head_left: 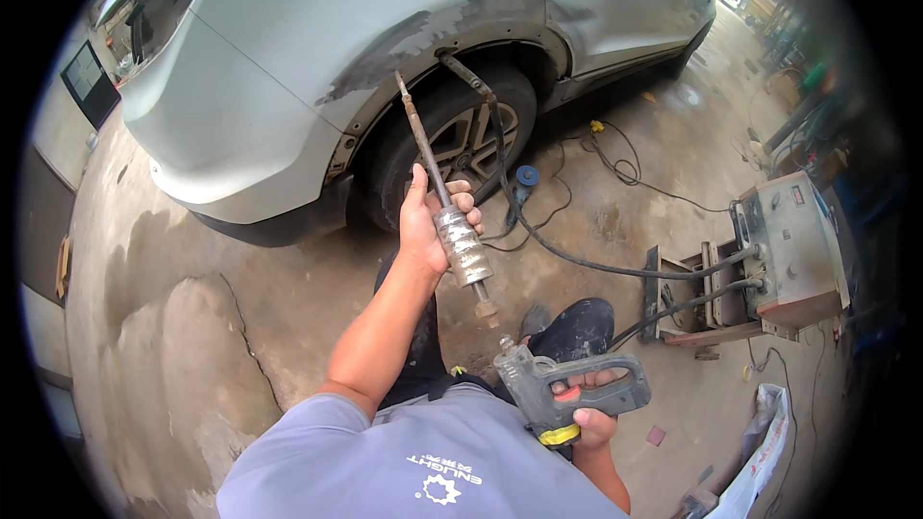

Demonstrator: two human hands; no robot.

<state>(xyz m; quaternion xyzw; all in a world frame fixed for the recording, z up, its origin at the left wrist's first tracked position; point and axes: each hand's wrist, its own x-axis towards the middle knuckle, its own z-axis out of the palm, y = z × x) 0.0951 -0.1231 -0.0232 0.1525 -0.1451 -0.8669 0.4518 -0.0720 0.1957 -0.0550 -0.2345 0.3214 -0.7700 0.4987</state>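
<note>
I had my left hand (423, 226) wrapped round the heavy steel weight (461, 245) on the stiff rod (420, 135), while my right hand (591, 418) gripped the grey gun handle (577, 389).

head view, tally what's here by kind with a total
car: 1
wheel: 1
slide hammer: 1, left hand round its weight
gun handle: 1, in right hand
welder box: 1
blue disc: 1
total: 6

My right hand (588, 420) half hidden behind gun handle (577, 386); car (336, 58) cut off at twelve o'clock; machine (793, 250) at three blurred.
</note>
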